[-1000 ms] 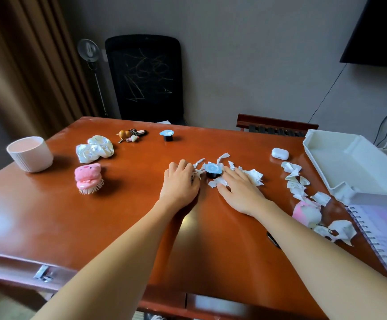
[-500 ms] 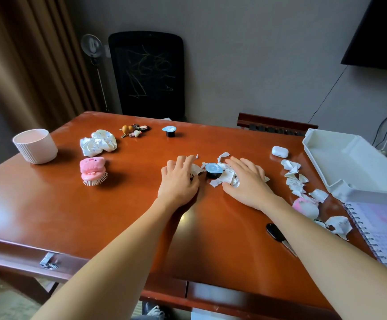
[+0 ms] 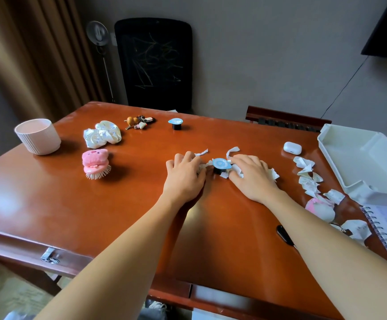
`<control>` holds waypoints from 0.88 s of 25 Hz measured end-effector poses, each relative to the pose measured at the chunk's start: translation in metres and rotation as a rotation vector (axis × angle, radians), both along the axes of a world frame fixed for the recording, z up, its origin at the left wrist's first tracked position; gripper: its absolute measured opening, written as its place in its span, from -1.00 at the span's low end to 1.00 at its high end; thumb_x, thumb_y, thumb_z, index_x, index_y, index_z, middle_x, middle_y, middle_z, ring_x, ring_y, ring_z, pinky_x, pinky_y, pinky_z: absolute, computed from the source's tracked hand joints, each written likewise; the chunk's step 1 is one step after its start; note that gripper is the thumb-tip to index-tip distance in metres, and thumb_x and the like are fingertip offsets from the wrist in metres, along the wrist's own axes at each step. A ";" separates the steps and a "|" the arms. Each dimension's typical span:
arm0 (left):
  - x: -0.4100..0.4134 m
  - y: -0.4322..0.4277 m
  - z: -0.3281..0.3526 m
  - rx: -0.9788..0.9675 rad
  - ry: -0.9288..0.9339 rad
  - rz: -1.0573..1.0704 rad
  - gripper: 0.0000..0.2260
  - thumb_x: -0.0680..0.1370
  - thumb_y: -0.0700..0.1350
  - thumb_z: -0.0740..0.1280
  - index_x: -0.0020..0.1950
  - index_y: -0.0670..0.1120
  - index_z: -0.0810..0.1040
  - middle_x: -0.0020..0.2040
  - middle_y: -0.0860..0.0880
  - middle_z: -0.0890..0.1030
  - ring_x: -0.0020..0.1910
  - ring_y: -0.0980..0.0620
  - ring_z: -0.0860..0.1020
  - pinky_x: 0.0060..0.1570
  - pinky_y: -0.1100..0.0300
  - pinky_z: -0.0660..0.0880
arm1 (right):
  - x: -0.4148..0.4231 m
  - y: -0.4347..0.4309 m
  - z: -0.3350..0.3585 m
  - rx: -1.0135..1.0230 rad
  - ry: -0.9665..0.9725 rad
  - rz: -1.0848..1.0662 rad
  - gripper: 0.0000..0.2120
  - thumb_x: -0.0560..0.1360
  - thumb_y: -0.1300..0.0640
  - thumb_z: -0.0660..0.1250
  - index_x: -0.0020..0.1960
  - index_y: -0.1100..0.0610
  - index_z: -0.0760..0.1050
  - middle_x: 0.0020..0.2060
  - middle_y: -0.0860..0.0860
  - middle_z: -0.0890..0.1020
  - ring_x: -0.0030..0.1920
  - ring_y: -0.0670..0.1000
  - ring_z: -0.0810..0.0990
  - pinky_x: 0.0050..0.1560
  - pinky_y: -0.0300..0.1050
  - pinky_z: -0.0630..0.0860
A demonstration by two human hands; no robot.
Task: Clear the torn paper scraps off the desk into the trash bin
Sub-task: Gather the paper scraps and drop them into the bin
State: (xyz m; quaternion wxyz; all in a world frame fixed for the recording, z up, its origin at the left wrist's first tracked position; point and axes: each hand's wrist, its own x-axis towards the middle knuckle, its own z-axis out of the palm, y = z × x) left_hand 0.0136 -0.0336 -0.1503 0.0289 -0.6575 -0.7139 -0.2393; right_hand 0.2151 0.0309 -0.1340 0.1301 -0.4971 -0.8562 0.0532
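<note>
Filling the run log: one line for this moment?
gathering | left hand grips scraps | right hand presses scraps | pod between | more scraps beside tray

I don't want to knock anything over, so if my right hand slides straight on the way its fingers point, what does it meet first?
Most likely the blue-lidded cup, just ahead of the right hand, with paper scraps around it. Whether they already touch is unclear.
</note>
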 end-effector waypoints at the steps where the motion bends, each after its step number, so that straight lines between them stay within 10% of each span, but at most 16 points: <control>1: 0.000 0.000 -0.001 0.007 -0.012 0.004 -0.77 0.63 0.04 0.14 0.19 -0.01 0.47 0.16 0.00 0.43 0.13 -0.09 0.34 0.17 -0.03 0.26 | 0.000 0.001 -0.002 0.026 0.020 -0.015 -0.61 0.60 -0.08 0.14 0.40 -0.06 0.38 0.35 -0.13 0.42 0.35 0.00 0.29 0.35 0.00 0.23; 15: 0.004 -0.009 0.003 -0.003 -0.055 0.151 -0.77 0.66 0.06 0.10 0.00 -0.05 0.44 0.00 -0.03 0.40 0.01 -0.10 0.34 0.07 -0.03 0.28 | 0.003 -0.011 -0.004 0.143 0.177 -0.167 -0.89 0.57 0.06 0.20 -0.03 0.09 0.42 -0.12 -0.02 0.54 -0.06 0.00 0.43 -0.20 -0.13 0.31; 22: 0.003 -0.011 0.007 0.028 -0.046 0.095 -0.90 0.57 -0.08 0.17 0.06 -0.04 0.39 0.04 -0.02 0.45 0.00 -0.07 0.36 0.06 0.02 0.31 | 0.003 -0.017 0.002 0.145 0.213 -0.218 -0.69 0.52 0.05 0.28 0.25 0.03 0.40 -0.03 -0.05 0.49 0.02 0.01 0.35 0.11 -0.02 0.37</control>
